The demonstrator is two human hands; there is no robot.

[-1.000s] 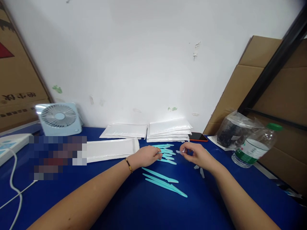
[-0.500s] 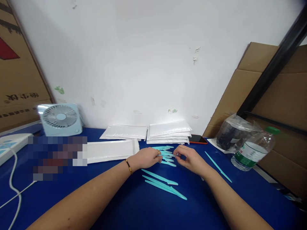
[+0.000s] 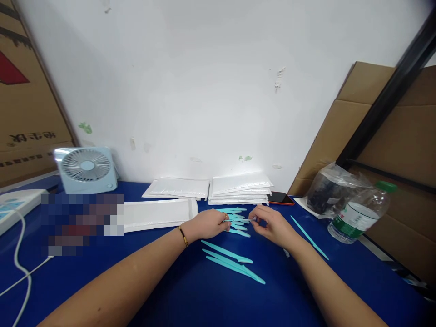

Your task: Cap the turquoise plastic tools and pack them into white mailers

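Note:
My left hand (image 3: 214, 222) pinches one end of a slim turquoise eyebrow razor (image 3: 242, 220), held level above the table. My right hand (image 3: 269, 225) has its thumb and forefinger closed on the razor's other end, where something small and pale shows. Beneath and between the hands lie several turquoise razors (image 3: 240, 233) in a loose row, partly hidden by the left fingers. Nearer to me, another group of razors (image 3: 226, 252) lies slanted on the blue table (image 3: 190, 290). A single razor (image 3: 309, 237) rests to the right of my right forearm.
White padded envelopes (image 3: 240, 184) are stacked by the wall, with a phone (image 3: 281, 198) beside them. Another envelope (image 3: 153, 214) lies left of my hands. A fan (image 3: 86, 168) and power strip (image 3: 20, 204) stand left; a bottle (image 3: 361, 213) and bagged dark item (image 3: 329, 190) stand right.
My right hand has shifted slightly to the right, away from the left, so more of the held razor shows between them. The left hand stays in place.

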